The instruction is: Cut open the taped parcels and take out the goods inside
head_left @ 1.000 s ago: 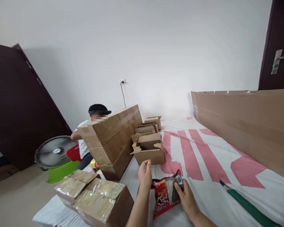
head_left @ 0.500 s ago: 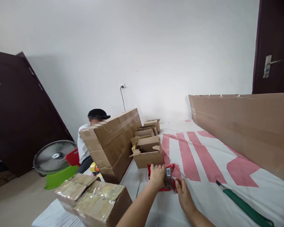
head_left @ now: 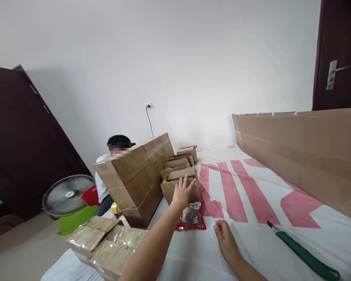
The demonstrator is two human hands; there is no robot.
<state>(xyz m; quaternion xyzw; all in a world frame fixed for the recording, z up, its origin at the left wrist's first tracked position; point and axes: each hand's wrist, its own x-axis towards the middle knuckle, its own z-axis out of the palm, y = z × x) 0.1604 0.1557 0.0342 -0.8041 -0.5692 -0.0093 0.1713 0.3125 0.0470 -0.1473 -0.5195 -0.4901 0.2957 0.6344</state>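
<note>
My left hand (head_left: 182,192) reaches forward with its fingers spread, in front of the nearest small open cardboard box (head_left: 167,190). Whether the fingertips touch the box, I cannot tell. A red-edged clear plastic packet (head_left: 192,217) with dark brown contents lies flat on the cloth, just under and to the right of my left wrist. To the right of the packet, apart from it, my right hand (head_left: 226,239) rests low over the cloth. Its fingers are curled in, with nothing visible in them.
A green-handled knife (head_left: 305,249) lies at the right on the white and pink cloth (head_left: 260,242). Taped cartons (head_left: 134,175) are stacked left, with more taped boxes (head_left: 111,242) nearer. Behind the stack sits a person (head_left: 102,187) by a fan (head_left: 70,194). A long cardboard panel (head_left: 298,144) stands right.
My left hand has let go of the packet and moved forward to the open box, fingers spreading. The packet now lies free, slightly further left. My right hand's fingers have curled in.
</note>
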